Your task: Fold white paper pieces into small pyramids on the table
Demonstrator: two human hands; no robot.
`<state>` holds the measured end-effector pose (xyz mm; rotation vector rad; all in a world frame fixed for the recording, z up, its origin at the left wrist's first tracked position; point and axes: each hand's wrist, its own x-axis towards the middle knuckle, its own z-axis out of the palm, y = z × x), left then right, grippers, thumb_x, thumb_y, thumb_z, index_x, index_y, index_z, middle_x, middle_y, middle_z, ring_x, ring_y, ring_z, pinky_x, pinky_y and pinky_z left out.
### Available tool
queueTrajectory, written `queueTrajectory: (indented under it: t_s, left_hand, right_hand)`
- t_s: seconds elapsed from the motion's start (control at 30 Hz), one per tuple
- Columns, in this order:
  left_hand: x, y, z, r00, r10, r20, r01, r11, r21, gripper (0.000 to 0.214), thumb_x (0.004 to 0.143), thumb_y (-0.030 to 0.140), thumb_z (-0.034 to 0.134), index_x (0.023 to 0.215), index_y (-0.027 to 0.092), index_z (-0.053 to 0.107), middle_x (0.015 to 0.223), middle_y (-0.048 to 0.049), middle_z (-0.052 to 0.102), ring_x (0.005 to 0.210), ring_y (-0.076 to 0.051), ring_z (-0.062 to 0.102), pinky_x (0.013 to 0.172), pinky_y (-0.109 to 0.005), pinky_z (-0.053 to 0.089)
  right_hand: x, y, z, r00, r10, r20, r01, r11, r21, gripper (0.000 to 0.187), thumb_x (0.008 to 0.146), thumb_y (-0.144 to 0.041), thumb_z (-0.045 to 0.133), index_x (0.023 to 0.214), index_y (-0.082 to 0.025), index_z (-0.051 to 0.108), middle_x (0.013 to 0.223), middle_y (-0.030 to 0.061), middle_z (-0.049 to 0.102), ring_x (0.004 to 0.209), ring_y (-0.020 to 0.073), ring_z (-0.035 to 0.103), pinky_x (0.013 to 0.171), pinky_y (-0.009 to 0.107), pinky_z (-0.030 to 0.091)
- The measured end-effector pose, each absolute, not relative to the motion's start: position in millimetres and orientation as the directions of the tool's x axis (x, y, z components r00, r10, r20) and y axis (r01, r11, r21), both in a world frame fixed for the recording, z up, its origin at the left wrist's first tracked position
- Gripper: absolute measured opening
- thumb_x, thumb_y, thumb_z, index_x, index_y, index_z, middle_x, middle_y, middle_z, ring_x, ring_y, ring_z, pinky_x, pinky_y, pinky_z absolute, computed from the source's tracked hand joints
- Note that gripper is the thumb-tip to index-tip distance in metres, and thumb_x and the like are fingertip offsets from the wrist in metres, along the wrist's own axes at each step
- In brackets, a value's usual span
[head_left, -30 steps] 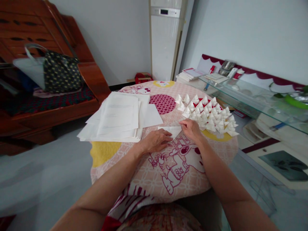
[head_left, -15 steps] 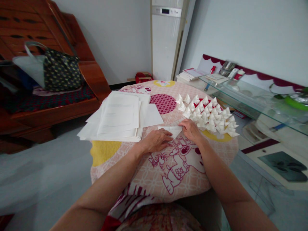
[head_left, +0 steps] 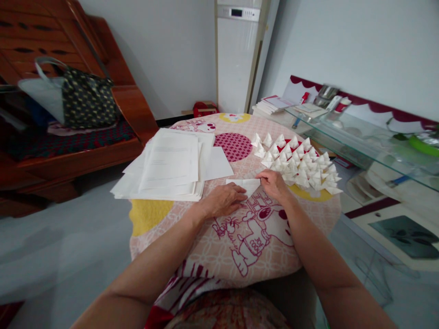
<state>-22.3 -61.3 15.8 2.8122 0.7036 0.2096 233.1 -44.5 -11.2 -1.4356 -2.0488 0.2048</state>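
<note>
Far left: wooden bench [head_left: 133,112], patterned bag [head_left: 89,100] on its seat. Next, on the cloth-covered table [head_left: 209,256], a loose stack of paper [head_left: 169,162], edges uneven, faint print on the top sheet.

Left hand [head_left: 224,199] just right of the stack: palm down, fingers loosely spread and a bit bent, not clenched, tips resting on the left part of the folded paper [head_left: 250,184].

Folded paper lies on the cloth between both hands, under left fingertips, its right end at the right fingertips. Should be very light, thin, fairly stiff along folds, easy to crease or tear; probably slides on cloth unless held down. Best hold: flat pressure on one end, light pinch at the opposite corner or along the folded edge.

Right hand [head_left: 273,184]: fingers curled in, tips touching the paper's right corner; pinching or just pressing, can't tell, thumb hidden.

Just beyond right hand, white pointed paper pieces [head_left: 302,177], clustered close together. Far right: glass shelf [head_left: 363,148].
</note>
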Motion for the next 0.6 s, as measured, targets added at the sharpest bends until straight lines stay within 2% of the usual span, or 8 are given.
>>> queueTrajectory:
  t_s: [0.1, 0.23, 0.4, 0.6]
  left_hand:
    - [-21.5, -63.0, 17.4, 0.875, 0.475, 0.094, 0.439, -0.860, 0.260, 0.028, 0.092, 0.024, 0.061, 0.118, 0.025, 0.072, 0.138, -0.0062, 0.066, 0.120, -0.026, 0.065, 0.098, -0.039, 0.053]
    - [-20.1, -65.4, 20.5, 0.879, 0.465, 0.110, 0.426, -0.867, 0.259, 0.026, 0.092, 0.022, 0.061, 0.114, 0.025, 0.072, 0.129, -0.0061, 0.070, 0.117, -0.025, 0.065, 0.097, -0.038, 0.054]
    - [-19.3, -67.2, 24.3, 0.882, 0.456, 0.121, 0.418, -0.874, 0.248, 0.023, 0.092, 0.021, 0.060, 0.110, 0.027, 0.073, 0.122, -0.0051, 0.072, 0.114, -0.024, 0.065, 0.095, -0.036, 0.054]
    - [-15.1, -71.6, 28.9, 0.881, 0.465, 0.092, 0.440, -0.874, 0.205, 0.017, 0.094, 0.024, 0.058, 0.101, 0.026, 0.074, 0.114, -0.0053, 0.074, 0.111, -0.024, 0.066, 0.088, -0.033, 0.055]
  right_hand:
    - [227.3, -46.5, -8.9, -0.195, 0.902, 0.385, 0.797, 0.374, -0.475, 0.025, 0.081, -0.007, 0.060, 0.093, -0.018, 0.079, 0.092, 0.0078, 0.077, 0.085, 0.0233, 0.069, 0.082, 0.036, 0.053]
    - [215.6, -49.2, -6.7, -0.258, 0.881, 0.397, 0.816, 0.419, -0.398, 0.019, 0.081, -0.016, 0.073, 0.099, -0.018, 0.078, 0.101, 0.0115, 0.076, 0.098, 0.0271, 0.067, 0.092, 0.041, 0.052]
    - [206.7, -50.7, -13.6, -0.381, 0.859, 0.343, 0.794, 0.494, -0.353, 0.021, 0.083, -0.018, 0.074, 0.104, -0.017, 0.077, 0.106, 0.0124, 0.074, 0.103, 0.0276, 0.066, 0.097, 0.043, 0.051]
    - [209.1, -47.1, -25.5, -0.376, 0.856, 0.354, 0.767, 0.502, -0.399, 0.027, 0.085, -0.018, 0.072, 0.111, -0.018, 0.076, 0.120, 0.0138, 0.071, 0.112, 0.0282, 0.065, 0.102, 0.045, 0.051]
